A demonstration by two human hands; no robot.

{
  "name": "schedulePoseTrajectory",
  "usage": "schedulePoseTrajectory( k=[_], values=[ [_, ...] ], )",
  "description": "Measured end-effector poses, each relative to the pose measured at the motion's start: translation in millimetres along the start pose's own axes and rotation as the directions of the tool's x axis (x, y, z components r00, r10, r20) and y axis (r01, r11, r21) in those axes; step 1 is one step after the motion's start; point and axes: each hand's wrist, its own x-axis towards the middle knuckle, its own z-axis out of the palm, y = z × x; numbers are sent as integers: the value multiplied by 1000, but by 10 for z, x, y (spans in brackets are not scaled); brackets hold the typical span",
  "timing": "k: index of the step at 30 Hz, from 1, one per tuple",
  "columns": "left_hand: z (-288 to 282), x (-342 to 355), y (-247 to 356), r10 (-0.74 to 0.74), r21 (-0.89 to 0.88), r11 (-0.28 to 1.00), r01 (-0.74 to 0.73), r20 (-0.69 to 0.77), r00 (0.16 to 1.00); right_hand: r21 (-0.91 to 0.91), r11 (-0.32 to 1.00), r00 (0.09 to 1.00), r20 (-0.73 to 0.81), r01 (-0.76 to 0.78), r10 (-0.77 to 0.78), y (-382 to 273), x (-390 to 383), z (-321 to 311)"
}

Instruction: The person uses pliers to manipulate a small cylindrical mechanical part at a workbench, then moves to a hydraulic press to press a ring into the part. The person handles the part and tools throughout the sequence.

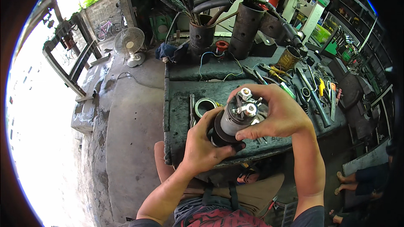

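Note:
Over the front part of the workbench I hold a starter solenoid (232,124), a grey cylinder with a black lower part. Its dark cap faces up and carries two bright terminal studs with nuts. Around the black lower part, my left hand (205,143) is closed from the left. My right hand (280,111) grips the upper body from the right, its thumb pressed to the side and its fingers behind the cap. A metal ring (205,106) lies on the bench just beyond my left hand, beside a dark metal rod (192,110).
Pliers, scissors and other hand tools (311,88) cover the bench's right side. Tall metal cylinders (247,29) and a rusty can (288,58) stand at the back. A fan (129,44) is on the floor at far left. Another person's legs (351,183) show at lower right.

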Motion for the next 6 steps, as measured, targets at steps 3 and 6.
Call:
schedulePoseTrajectory(
  k=[3, 6],
  values=[
    [47, -14, -60, -23, -45, 999, 22, -40, 999, 5, 996, 995, 23, 92, -93, 67, 38, -6],
    [56, -20, -86, 8, 1, 1000, -7, -18, 1000, 26, 995, 995, 25, 98, -99, 123, 17, -22]
  ],
)
